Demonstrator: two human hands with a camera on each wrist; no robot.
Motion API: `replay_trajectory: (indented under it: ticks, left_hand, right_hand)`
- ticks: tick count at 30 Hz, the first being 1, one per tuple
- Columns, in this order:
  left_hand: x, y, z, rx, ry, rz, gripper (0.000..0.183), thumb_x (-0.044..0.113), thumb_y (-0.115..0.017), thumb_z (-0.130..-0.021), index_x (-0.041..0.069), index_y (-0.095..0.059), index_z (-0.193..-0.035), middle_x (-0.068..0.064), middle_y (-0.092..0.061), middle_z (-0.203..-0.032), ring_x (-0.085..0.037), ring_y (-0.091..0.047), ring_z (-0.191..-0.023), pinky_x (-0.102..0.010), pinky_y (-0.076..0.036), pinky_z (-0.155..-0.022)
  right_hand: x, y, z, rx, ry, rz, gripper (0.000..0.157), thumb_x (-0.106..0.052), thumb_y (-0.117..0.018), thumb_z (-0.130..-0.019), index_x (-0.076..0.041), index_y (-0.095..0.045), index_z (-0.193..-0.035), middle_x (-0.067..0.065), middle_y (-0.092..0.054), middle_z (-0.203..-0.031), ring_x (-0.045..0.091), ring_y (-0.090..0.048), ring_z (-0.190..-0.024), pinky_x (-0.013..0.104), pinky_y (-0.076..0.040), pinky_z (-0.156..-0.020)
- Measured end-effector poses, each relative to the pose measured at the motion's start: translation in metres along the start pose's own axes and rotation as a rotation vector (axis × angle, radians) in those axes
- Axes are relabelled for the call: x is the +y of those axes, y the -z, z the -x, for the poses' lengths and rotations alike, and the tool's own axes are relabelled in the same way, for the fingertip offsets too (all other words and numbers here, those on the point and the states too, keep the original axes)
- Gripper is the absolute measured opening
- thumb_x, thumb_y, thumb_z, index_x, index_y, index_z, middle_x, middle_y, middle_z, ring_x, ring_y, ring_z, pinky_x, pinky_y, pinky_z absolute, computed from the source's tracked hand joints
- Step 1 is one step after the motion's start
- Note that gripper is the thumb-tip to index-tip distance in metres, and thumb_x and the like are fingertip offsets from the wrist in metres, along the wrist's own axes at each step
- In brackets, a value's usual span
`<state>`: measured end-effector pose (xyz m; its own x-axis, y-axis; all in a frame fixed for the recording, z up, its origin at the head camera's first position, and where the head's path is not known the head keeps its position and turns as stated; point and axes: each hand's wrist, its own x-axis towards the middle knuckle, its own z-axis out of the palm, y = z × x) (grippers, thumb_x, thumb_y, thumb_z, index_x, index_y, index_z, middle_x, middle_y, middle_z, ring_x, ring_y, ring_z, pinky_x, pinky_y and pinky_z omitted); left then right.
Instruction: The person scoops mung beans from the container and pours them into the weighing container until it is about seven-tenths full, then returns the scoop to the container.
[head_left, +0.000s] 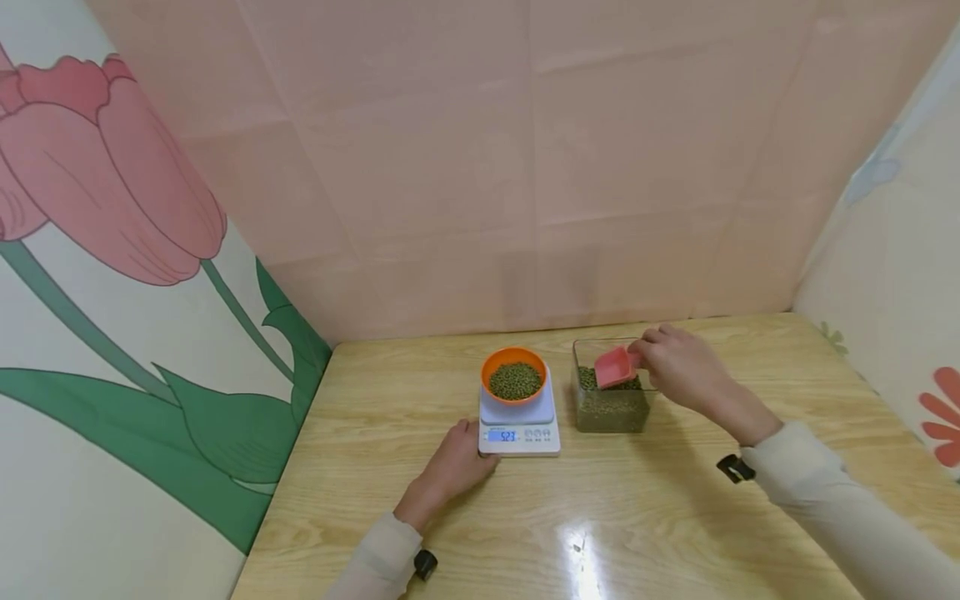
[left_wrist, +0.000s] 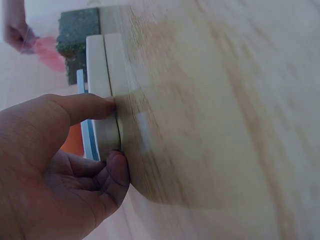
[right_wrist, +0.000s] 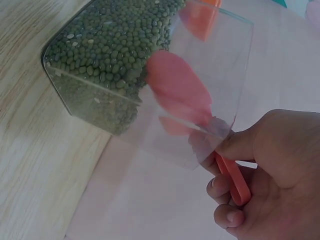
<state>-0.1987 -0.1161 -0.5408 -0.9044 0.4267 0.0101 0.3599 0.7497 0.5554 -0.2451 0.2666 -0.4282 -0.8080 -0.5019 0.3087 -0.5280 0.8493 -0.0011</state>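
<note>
My left hand (head_left: 453, 460) grips the front left corner of a white kitchen scale (head_left: 517, 414), its fingertips on the edge in the left wrist view. An orange bowl (head_left: 513, 354) of green mung beans (head_left: 515, 381) rests on the scale, whose lit display seems to read 523. To the right, my right hand (head_left: 682, 367) holds a pink scoop (head_left: 615, 367) by its handle. The scoop's head lies inside a clear rectangular container (right_wrist: 235, 55), at the surface of the mung beans (right_wrist: 115, 45). Whether the scoop carries any beans is hard to tell.
The scale and the container stand side by side on a wood-grain table (head_left: 405, 383), a narrow gap between them. A pink cloth-like backdrop (head_left: 525, 167) rises behind the table. Flower-patterned panels flank both sides.
</note>
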Motion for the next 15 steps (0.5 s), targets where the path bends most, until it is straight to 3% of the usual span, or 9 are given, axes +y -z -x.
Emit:
replay_trajectory:
  ticks: [8,15]
  left_hand:
    - [0.0,-0.001,-0.001,-0.001,-0.002,0.0,0.054,0.022,-0.072,-0.101,0.013,-0.058,-0.153,-0.01,-0.071,-0.135,-0.023,-0.06,-0.116,-0.046,-0.053,-0.103]
    - [0.0,-0.001,0.0,0.001,-0.004,0.007,0.053,0.021,-0.071,-0.102,0.013,-0.058,-0.153,-0.01,-0.071,-0.135,-0.024,-0.06,-0.117,-0.047,-0.053,-0.104]
  right_hand:
    - [-0.001,-0.007,-0.003,-0.012,0.01,-0.003,0.022,0.007,-0.076,-0.085,0.001,-0.079,-0.106,0.016,-0.076,-0.096,0.036,-0.068,-0.088,0.052,-0.059,-0.083]
    - [-0.005,-0.013,-0.008,-0.005,0.015,0.0,0.02,0.007,-0.071,-0.09,0.0,-0.079,-0.106,0.016,-0.077,-0.099,0.037,-0.068,-0.09,0.053,-0.059,-0.08]
